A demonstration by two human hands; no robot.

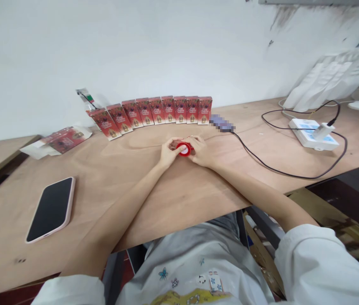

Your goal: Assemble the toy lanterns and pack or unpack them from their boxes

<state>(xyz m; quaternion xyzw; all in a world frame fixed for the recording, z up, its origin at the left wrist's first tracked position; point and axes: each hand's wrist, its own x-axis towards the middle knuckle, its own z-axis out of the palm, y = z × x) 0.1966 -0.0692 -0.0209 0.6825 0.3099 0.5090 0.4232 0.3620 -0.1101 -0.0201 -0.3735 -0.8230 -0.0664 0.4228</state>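
Holding a red roll (186, 153) between left hand (169, 151) and right hand (200, 152), out over the middle of the table (179, 190); being unable to tell whether touching the wood. Pressing the left thumb onto the pale centre of its round face; curling the fingers of both hands in around the rim, pinching it from either side. Aiming that flat face up and back toward the wearer, so tilting the axis through the core the same way. Seeing pale brown grain across the table. Counting nine red printed boxes (156, 110) standing in a shallow arc beyond the hands, near the white wall (150, 46). Noting a red-printed carton (68, 140) lying at left and, closer in, a phone (51, 209) lying dark screen up. Tracing a black cable (283, 172) at right, curving from a pixelated purple object (221, 123) toward a white power strip (316, 143). Spotting white pieces (322, 82) slanting behind, dark scuffs high above.
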